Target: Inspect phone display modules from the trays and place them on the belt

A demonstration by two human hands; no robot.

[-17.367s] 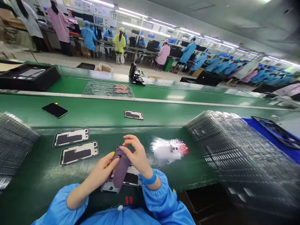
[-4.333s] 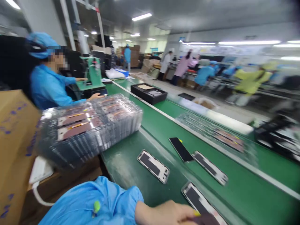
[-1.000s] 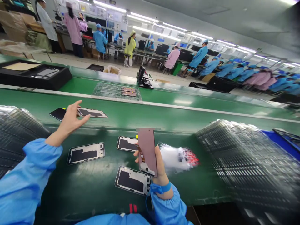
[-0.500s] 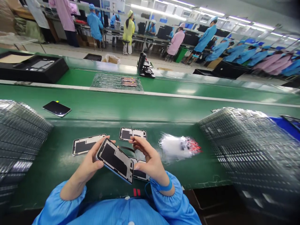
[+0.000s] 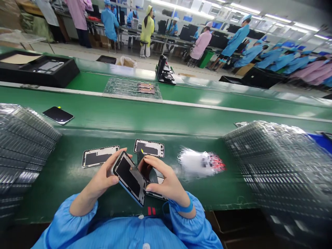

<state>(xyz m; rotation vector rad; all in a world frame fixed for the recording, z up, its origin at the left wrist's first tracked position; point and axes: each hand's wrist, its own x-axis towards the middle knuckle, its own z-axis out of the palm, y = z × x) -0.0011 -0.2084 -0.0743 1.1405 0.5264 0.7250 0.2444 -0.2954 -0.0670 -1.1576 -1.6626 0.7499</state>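
Observation:
My left hand (image 5: 108, 174) is closed around the left edge of a phone screen panel (image 5: 130, 178), tilted, its grey and black inner side toward me and a blue lower edge. My right hand (image 5: 164, 176) is closed on a dark glossy film (image 5: 145, 169) with a small yellow tab, standing up beside the panel. My right thumb lies at the panel's right edge. Similar panels lie on the green bench: one panel (image 5: 100, 156) to the left, another panel (image 5: 149, 148) behind my hands, and a third panel (image 5: 157, 194) partly hidden under my right hand.
Clear plastic tray stacks stand at the left (image 5: 24, 148) and right (image 5: 272, 162). A pile of clear strips (image 5: 199, 162) with red ends lies right of my hands. A dark phone screen (image 5: 58, 114) rests on the green belt (image 5: 155, 116) beyond. People work in the background.
The dark film has swung from nearly edge-on to upright, showing its glossy face and yellow tab. My right hand has lowered slightly; the held panel has tilted more. The camera view has shifted a little.

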